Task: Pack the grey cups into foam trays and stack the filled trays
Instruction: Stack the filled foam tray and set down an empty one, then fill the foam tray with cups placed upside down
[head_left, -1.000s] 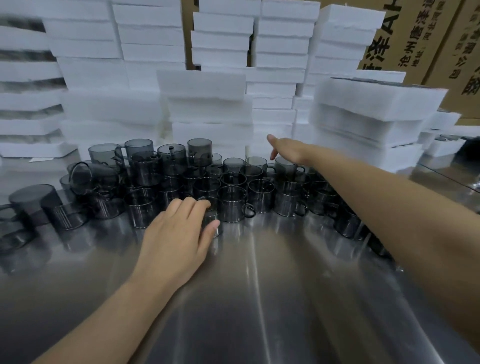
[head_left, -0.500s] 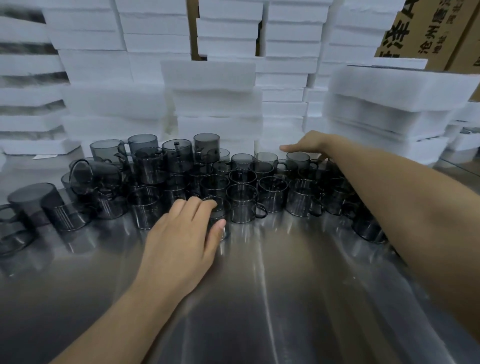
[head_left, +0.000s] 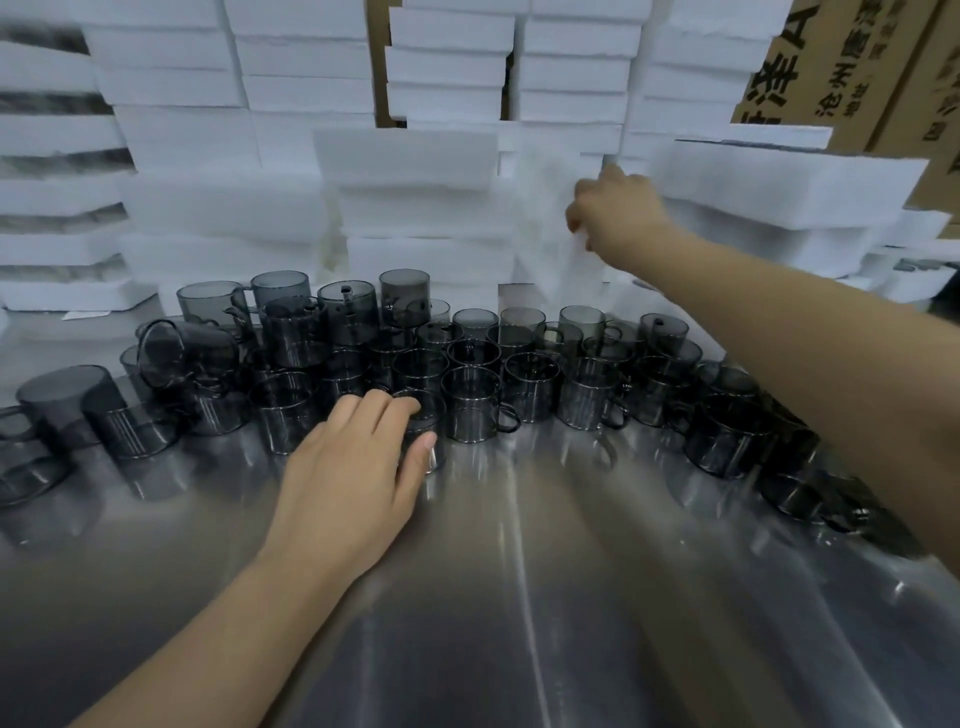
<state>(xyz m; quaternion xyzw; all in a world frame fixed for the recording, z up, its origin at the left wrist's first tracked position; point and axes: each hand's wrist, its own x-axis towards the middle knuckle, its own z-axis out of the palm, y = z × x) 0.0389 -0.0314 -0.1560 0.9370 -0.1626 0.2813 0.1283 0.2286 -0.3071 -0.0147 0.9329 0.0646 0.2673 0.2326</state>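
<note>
A crowd of grey cups (head_left: 524, 384) stands across the far part of the steel worktop (head_left: 519, 597). Most of them are upright with mouths facing up, and at the crowd's back left some sit in a second tier on others. On its left side one tipped cup (head_left: 176, 353) lies with its long axis roughly level and its mouth turned toward the camera.

At the crowd's near edge the left hand (head_left: 353, 478) grips the front cup (head_left: 434, 415). Its fingers (head_left: 374, 410) curl over the rim and the thumb presses the right wall. This cup is upright on the worktop. Just right of it, a neighbouring cup (head_left: 472, 410) points its handle to the right.

Behind the crowd and above its right half, the right hand (head_left: 613, 213) pinches the edge of a white foam tray (head_left: 548, 228). The tray is motion-blurred and stands nearly on end, its long axis running up and down, with its lower end close above the rear cups.

Stacks of foam trays (head_left: 405, 161) rise in a wall directly behind the crowd. Printed cardboard boxes (head_left: 831, 67) show beyond them at the far right.
</note>
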